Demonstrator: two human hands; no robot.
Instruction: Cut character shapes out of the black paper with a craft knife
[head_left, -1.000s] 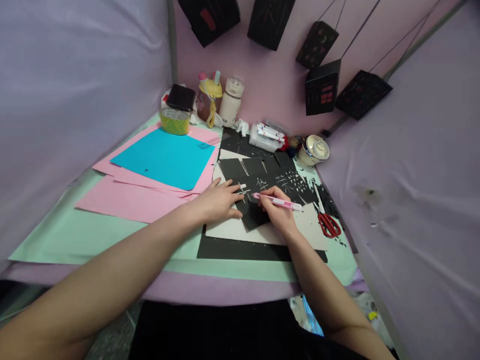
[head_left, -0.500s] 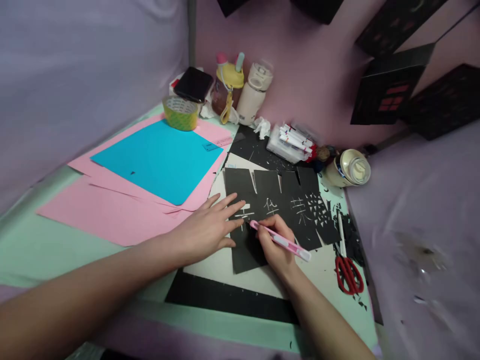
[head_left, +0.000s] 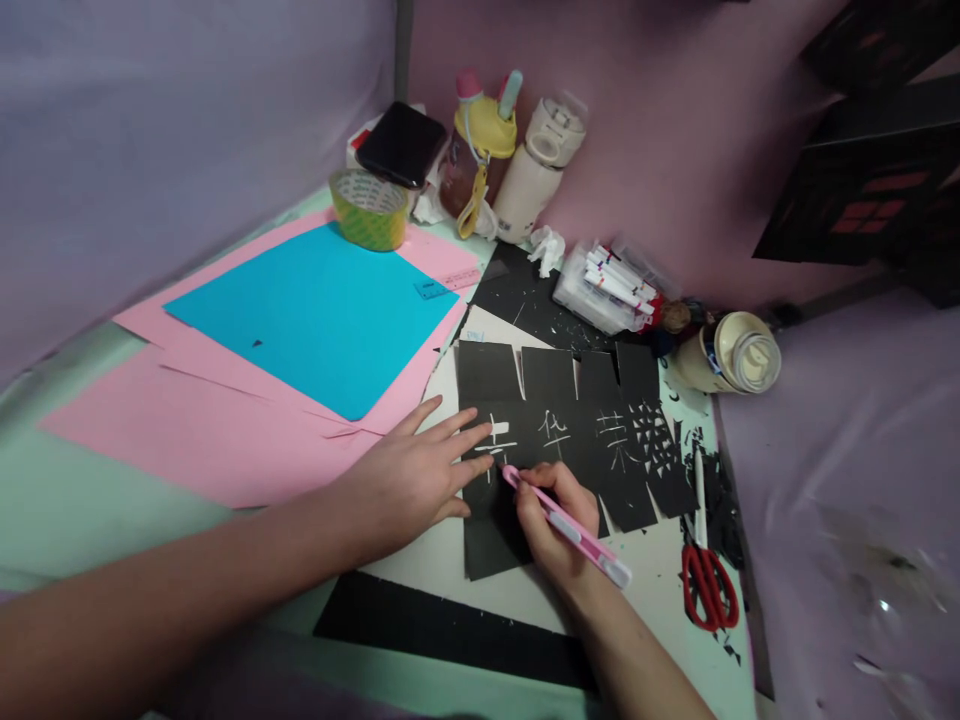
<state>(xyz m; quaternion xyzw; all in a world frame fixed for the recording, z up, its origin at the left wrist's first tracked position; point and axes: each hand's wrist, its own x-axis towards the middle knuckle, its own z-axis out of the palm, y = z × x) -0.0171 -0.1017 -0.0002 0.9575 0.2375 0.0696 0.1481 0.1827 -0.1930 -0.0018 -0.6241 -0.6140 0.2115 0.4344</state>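
Note:
A black paper sheet (head_left: pixel 570 400) with cut-out characters and slits lies on a cream cutting board (head_left: pixel 660 560). My left hand (head_left: pixel 409 475) rests flat on the sheet's left edge with fingers spread, pressing it down. My right hand (head_left: pixel 551 520) grips a pink craft knife (head_left: pixel 566 525) like a pen. Its tip touches the black paper right beside my left fingertips, at the leftmost cut character.
Red-handled scissors (head_left: pixel 705 580) and black scraps lie at the right. A turquoise sheet (head_left: pixel 315 315) on pink sheets (head_left: pixel 187 430) covers the left. At the back stand a tape roll (head_left: pixel 369 207), two bottles (head_left: pixel 480 150), a marker box (head_left: pixel 604 290) and a tipped jar (head_left: pixel 724 355).
The view has moved closer and down toward the table. Both hands stay on the black paper, with the knife tip working at the leftmost character.

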